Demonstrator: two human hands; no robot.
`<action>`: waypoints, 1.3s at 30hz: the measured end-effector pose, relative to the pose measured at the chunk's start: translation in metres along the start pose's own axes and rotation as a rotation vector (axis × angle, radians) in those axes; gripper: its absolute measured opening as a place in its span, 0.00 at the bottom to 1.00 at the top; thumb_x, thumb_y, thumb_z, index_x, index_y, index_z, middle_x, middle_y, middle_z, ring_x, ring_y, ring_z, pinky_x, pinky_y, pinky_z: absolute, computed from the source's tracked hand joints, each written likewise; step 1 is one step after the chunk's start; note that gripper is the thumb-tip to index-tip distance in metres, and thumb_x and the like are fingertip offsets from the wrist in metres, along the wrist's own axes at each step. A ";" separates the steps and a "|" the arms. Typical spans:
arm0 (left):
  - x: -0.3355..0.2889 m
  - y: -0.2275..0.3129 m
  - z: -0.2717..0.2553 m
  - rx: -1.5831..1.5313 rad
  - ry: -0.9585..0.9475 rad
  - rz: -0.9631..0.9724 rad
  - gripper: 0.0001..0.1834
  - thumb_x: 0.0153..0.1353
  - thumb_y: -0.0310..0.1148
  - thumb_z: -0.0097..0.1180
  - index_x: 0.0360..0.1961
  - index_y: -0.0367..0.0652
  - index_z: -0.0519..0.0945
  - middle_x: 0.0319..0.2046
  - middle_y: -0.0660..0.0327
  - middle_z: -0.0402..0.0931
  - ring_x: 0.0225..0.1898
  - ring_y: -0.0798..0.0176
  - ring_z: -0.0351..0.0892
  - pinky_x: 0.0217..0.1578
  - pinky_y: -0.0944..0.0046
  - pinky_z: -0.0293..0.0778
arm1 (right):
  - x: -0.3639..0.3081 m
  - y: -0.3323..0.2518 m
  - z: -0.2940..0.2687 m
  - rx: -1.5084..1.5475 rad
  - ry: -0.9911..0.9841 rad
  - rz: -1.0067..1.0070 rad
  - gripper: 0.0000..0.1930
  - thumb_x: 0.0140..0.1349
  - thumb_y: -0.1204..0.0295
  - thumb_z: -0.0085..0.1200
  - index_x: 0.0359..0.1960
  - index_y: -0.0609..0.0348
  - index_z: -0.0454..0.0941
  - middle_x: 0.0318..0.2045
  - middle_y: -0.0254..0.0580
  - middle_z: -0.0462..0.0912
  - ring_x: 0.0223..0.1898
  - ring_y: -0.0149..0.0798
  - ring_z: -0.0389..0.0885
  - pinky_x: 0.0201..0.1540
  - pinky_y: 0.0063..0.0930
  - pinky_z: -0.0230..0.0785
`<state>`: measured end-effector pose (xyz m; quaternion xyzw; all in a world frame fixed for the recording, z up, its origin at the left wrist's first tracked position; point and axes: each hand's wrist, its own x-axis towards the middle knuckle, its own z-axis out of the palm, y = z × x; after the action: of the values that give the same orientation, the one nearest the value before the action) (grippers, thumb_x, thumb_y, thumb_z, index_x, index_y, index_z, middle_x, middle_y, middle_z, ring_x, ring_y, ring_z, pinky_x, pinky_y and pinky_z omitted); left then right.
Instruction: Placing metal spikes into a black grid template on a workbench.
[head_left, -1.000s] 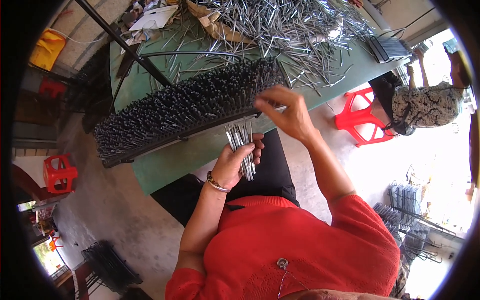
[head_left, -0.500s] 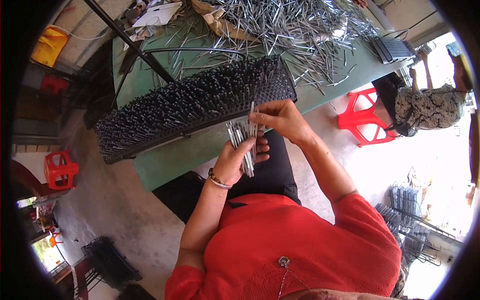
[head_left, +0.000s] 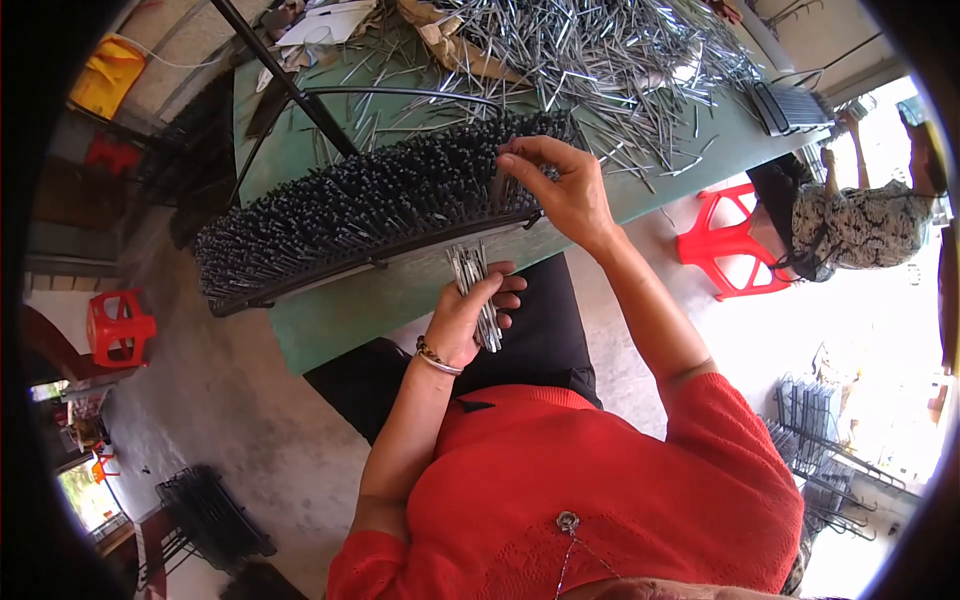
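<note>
Thin silver metal rods (head_left: 488, 322) clamped in the left hand (head_left: 460, 315), just beside a long black rack (head_left: 375, 263) stuffed with dark upright rods (head_left: 350, 220). Right hand (head_left: 577, 195) over it, fingertips close, honestly can't tell if pinching anything. Green tabletop (head_left: 310, 335), grey concrete floor (head_left: 240, 410), red plastic stools (head_left: 735, 245).

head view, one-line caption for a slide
Left hand holding thin metal rods, right hand at a densely packed dark rack.

No lettering, label, number or sign can be read anywhere in this view.
</note>
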<state>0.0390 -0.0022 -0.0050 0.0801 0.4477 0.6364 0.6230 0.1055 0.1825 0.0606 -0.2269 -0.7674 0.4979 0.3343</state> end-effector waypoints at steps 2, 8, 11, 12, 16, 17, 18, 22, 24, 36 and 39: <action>0.001 -0.001 0.000 -0.003 -0.007 0.004 0.16 0.65 0.35 0.51 0.49 0.38 0.75 0.38 0.58 0.80 0.33 0.71 0.78 0.27 0.72 0.74 | 0.000 0.004 0.003 -0.033 0.003 -0.027 0.10 0.58 0.73 0.60 0.39 0.65 0.80 0.31 0.37 0.84 0.33 0.23 0.78 0.38 0.20 0.70; 0.000 -0.001 0.000 -0.025 -0.023 0.000 0.14 0.65 0.35 0.51 0.48 0.39 0.76 0.36 0.59 0.80 0.33 0.71 0.78 0.26 0.72 0.74 | -0.001 0.006 0.005 -0.079 0.010 -0.130 0.08 0.57 0.75 0.59 0.38 0.64 0.81 0.32 0.38 0.84 0.34 0.26 0.79 0.39 0.21 0.70; 0.000 -0.002 0.000 -0.029 -0.021 -0.002 0.14 0.65 0.35 0.51 0.48 0.39 0.76 0.36 0.60 0.80 0.32 0.72 0.78 0.26 0.72 0.74 | -0.003 0.008 0.006 -0.091 0.020 -0.157 0.07 0.57 0.75 0.59 0.37 0.64 0.81 0.33 0.39 0.84 0.34 0.27 0.80 0.39 0.22 0.71; 0.000 -0.002 0.000 -0.029 -0.018 -0.001 0.14 0.65 0.35 0.52 0.47 0.39 0.76 0.36 0.60 0.80 0.32 0.72 0.78 0.26 0.72 0.74 | -0.005 0.009 0.006 -0.108 0.025 -0.160 0.07 0.57 0.76 0.58 0.37 0.64 0.81 0.33 0.39 0.84 0.34 0.28 0.80 0.39 0.22 0.71; 0.001 -0.002 0.000 -0.027 -0.019 -0.001 0.14 0.65 0.35 0.52 0.47 0.39 0.76 0.36 0.60 0.80 0.32 0.72 0.78 0.26 0.73 0.74 | -0.009 0.015 0.005 -0.088 0.022 -0.178 0.07 0.57 0.77 0.58 0.37 0.63 0.81 0.33 0.39 0.84 0.35 0.30 0.81 0.39 0.23 0.71; 0.001 -0.002 0.000 -0.029 -0.019 -0.006 0.14 0.65 0.35 0.52 0.47 0.39 0.76 0.36 0.60 0.80 0.32 0.72 0.78 0.25 0.73 0.74 | -0.010 0.019 0.004 -0.124 0.009 -0.269 0.07 0.56 0.77 0.58 0.36 0.62 0.81 0.33 0.39 0.84 0.36 0.32 0.81 0.40 0.24 0.71; 0.001 -0.002 0.000 -0.031 -0.018 -0.010 0.14 0.64 0.35 0.52 0.47 0.39 0.76 0.36 0.60 0.80 0.32 0.72 0.78 0.25 0.73 0.74 | -0.010 0.021 0.003 -0.159 -0.004 -0.359 0.06 0.56 0.77 0.59 0.36 0.62 0.81 0.34 0.39 0.84 0.36 0.33 0.81 0.40 0.25 0.71; 0.000 -0.002 0.000 -0.008 -0.019 -0.017 0.16 0.64 0.35 0.52 0.49 0.38 0.75 0.37 0.60 0.79 0.33 0.73 0.76 0.27 0.73 0.72 | -0.007 0.020 -0.003 -0.167 -0.053 -0.385 0.06 0.56 0.78 0.59 0.35 0.61 0.81 0.34 0.39 0.84 0.37 0.36 0.81 0.42 0.27 0.70; -0.001 -0.003 0.002 -0.001 -0.021 -0.015 0.16 0.64 0.35 0.52 0.49 0.38 0.75 0.36 0.60 0.79 0.33 0.73 0.76 0.27 0.73 0.72 | -0.004 0.020 -0.007 -0.212 -0.105 -0.434 0.05 0.56 0.77 0.58 0.35 0.62 0.81 0.35 0.39 0.84 0.37 0.36 0.81 0.43 0.27 0.70; 0.000 -0.005 0.002 -0.021 -0.023 -0.027 0.15 0.64 0.35 0.53 0.48 0.38 0.76 0.36 0.61 0.79 0.32 0.73 0.77 0.26 0.73 0.73 | -0.010 0.030 -0.001 -0.028 -0.027 -0.254 0.05 0.57 0.77 0.58 0.34 0.62 0.80 0.35 0.39 0.84 0.38 0.34 0.80 0.43 0.26 0.70; 0.000 -0.006 0.001 -0.024 -0.021 -0.033 0.15 0.64 0.35 0.52 0.48 0.38 0.76 0.36 0.61 0.79 0.32 0.73 0.77 0.26 0.73 0.73 | -0.008 0.026 -0.002 -0.157 -0.064 -0.391 0.05 0.56 0.78 0.58 0.34 0.61 0.81 0.34 0.39 0.84 0.37 0.36 0.80 0.42 0.28 0.70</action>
<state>0.0440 -0.0028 -0.0089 0.0719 0.4346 0.6307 0.6389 0.1128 0.1886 0.0355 -0.0832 -0.8434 0.3694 0.3813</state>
